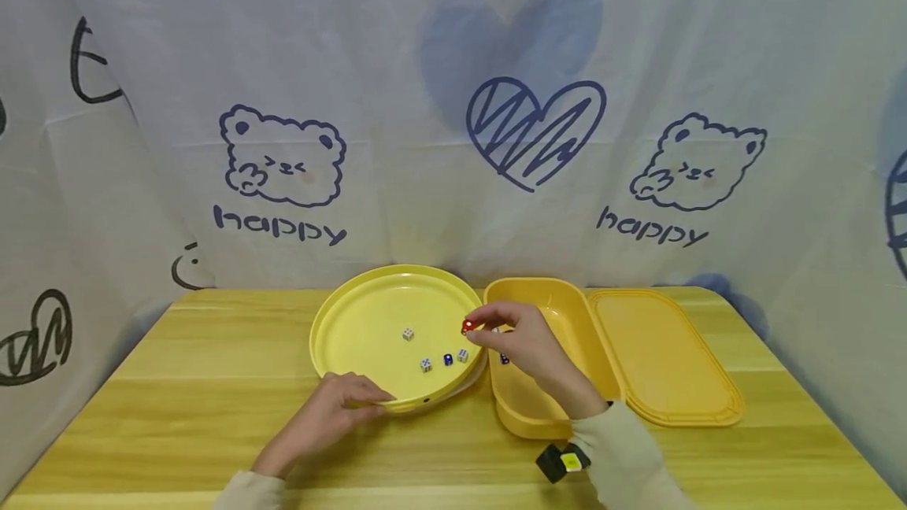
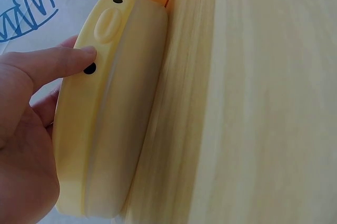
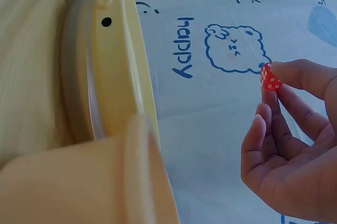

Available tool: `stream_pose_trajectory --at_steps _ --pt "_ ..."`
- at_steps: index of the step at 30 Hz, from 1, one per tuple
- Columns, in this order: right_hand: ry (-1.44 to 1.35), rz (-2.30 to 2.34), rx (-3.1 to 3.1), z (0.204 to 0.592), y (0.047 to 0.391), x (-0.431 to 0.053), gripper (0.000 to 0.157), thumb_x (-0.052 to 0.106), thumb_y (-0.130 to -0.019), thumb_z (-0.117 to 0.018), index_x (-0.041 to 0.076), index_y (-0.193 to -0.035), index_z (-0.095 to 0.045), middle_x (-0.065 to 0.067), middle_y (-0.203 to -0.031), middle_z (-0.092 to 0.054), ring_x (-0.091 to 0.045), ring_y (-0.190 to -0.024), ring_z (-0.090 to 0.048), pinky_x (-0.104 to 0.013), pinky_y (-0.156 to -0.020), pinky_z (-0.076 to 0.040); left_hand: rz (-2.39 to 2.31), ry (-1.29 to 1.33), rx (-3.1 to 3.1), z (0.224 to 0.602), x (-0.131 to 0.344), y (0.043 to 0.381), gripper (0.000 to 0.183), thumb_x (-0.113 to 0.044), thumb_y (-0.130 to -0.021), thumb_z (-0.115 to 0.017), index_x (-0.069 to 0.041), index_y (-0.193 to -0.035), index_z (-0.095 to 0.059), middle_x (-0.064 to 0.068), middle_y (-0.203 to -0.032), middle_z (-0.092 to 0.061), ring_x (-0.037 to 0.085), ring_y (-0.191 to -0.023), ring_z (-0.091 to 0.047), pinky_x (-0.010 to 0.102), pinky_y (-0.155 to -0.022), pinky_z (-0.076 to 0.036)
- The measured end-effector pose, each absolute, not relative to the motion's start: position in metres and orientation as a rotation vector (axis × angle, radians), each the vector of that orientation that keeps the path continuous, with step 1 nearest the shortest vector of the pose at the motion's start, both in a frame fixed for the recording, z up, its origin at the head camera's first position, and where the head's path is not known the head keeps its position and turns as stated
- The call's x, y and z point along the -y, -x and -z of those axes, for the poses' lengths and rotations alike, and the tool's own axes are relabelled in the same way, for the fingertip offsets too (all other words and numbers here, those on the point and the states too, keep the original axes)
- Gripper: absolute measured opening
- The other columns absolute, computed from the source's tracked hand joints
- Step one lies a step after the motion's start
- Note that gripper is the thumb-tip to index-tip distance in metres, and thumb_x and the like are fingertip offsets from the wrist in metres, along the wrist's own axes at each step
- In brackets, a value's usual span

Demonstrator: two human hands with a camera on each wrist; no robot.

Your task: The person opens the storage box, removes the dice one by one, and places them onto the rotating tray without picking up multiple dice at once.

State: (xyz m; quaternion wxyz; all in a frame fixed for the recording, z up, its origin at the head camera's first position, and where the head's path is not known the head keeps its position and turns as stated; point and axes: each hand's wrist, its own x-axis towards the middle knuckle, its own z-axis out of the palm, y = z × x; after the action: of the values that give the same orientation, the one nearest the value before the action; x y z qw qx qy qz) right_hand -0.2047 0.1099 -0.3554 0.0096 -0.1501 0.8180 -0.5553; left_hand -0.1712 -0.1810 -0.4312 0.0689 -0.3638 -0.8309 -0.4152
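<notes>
My right hand (image 1: 520,341) pinches a red die (image 3: 270,77) with white dots between thumb and fingertip, held up where the round yellow tray (image 1: 368,297) and the orange box meet. With the thumb on its outer wall, my left hand (image 1: 333,412) grips the tray's near rim; the other fingers are partly hidden behind that rim. A blue die (image 1: 448,360) lies inside the tray with several white dice, one of them a white die (image 1: 408,334) near the middle. Another blue die (image 1: 504,358) shows in the orange box (image 1: 553,430), partly behind the right hand.
An orange lid (image 1: 666,352) lies flat against the box's right side. Tray, box and lid stand on a wooden table (image 1: 177,408). Behind them hangs a white cloth (image 1: 397,179) with bears and hearts. A black wrist device (image 1: 563,461) is by the right sleeve.
</notes>
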Motion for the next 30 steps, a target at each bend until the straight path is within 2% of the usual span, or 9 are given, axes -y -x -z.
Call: stream_pose_trajectory --at_steps 3,8,20,26,30 --pt "0.441 1.727 -2.559 0.358 0.203 -0.104 0.014 0.009 -0.084 -0.074 0.006 -0.098 -0.073 -0.001 -0.09 -0.068 -0.022 -0.082 -0.056 -0.027 -0.06 -0.045 1.248 1.11 2.484 0.431 0.18 0.172 0.013 -0.003 -0.084 -0.072 -0.001 -0.096 -0.076 0.002 -0.088 -0.073 0.009 -0.08 -0.062 0.027 -0.068 -0.05" --pt "0.447 1.684 -2.615 0.363 0.199 -0.095 0.012 0.006 -0.083 -0.074 0.006 -0.096 -0.073 0.001 -0.089 -0.068 -0.018 -0.081 -0.057 -0.03 -0.07 -0.048 1.254 1.12 2.475 0.431 0.179 0.172 0.013 -0.002 -0.083 -0.073 -0.001 -0.096 -0.076 0.002 -0.088 -0.073 0.009 -0.08 -0.062 0.027 -0.068 -0.05" --pt "0.615 1.589 -2.642 0.378 0.195 -0.072 0.009 0.011 -0.082 -0.076 0.008 -0.09 -0.072 0.004 -0.083 -0.067 -0.016 -0.077 -0.057 -0.025 -0.061 -0.047 1.243 1.112 2.484 0.432 0.179 0.174 0.012 -0.004 -0.085 -0.072 -0.003 -0.096 -0.076 0.0 -0.088 -0.073 0.007 -0.08 -0.061 0.026 -0.068 -0.049" --pt "0.673 1.529 -2.634 0.389 0.191 -0.062 0.008 0.013 -0.083 -0.075 0.01 -0.088 -0.071 0.007 -0.082 -0.065 -0.011 -0.078 -0.056 -0.025 -0.065 -0.047 1.225 1.12 2.457 0.431 0.178 0.174 0.012 -0.002 -0.083 -0.073 -0.002 -0.095 -0.077 0.0 -0.087 -0.073 0.008 -0.079 -0.061 0.026 -0.067 -0.049" --pt "0.698 1.579 -2.603 0.396 0.193 -0.056 0.01 0.011 -0.082 -0.076 0.007 -0.089 -0.071 0.004 -0.082 -0.066 -0.012 -0.076 -0.057 -0.024 -0.063 -0.048 1.187 1.133 2.438 0.433 0.178 0.174 0.013 -0.001 -0.082 -0.073 -0.003 -0.094 -0.077 0.0 -0.086 -0.073 0.008 -0.078 -0.062 0.027 -0.067 -0.049"
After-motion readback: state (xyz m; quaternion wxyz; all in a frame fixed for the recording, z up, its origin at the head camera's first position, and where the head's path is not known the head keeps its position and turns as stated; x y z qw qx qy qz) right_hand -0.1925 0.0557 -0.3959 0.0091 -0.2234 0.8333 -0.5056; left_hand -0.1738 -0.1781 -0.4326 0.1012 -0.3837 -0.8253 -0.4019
